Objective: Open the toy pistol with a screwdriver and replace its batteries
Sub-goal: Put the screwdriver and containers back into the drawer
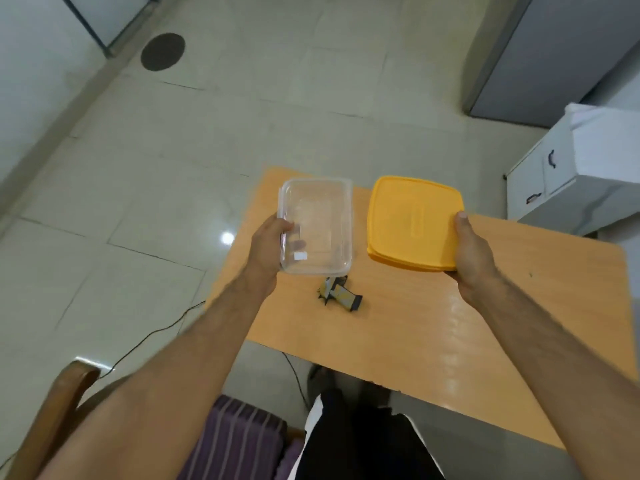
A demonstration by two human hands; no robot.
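Head view looks down on an orange-brown table [485, 323], with both arms reaching out over it. Left hand [268, 249] grips the near-left wall of a clear plastic container [317, 225], thumb outside and fingers showing through the plastic inside; the box looks held above the table top, though how far clear of it I cannot tell. Right hand [472, 251] holds the yellow lid [414, 223] by its right edge, thumb laid on top and the other fingers hidden beneath it.

The toy pistol [341, 294] — dark with yellow markings — lies on the table just nearer than the container, between the two arms and touched by neither hand. No screwdriver or batteries can be made out; the container seems empty apart from a small white label.

Judged from this, the task proper has not begun: both hands are busy with the box and lid.

The risks lie there. Setting the container down straight below could land it on the pistol or knock it toward the near edge. The lid, held by one edge only, could tip or slip. And the table's far-left corner is close to the container — put down carelessly, the box could overhang and fall.
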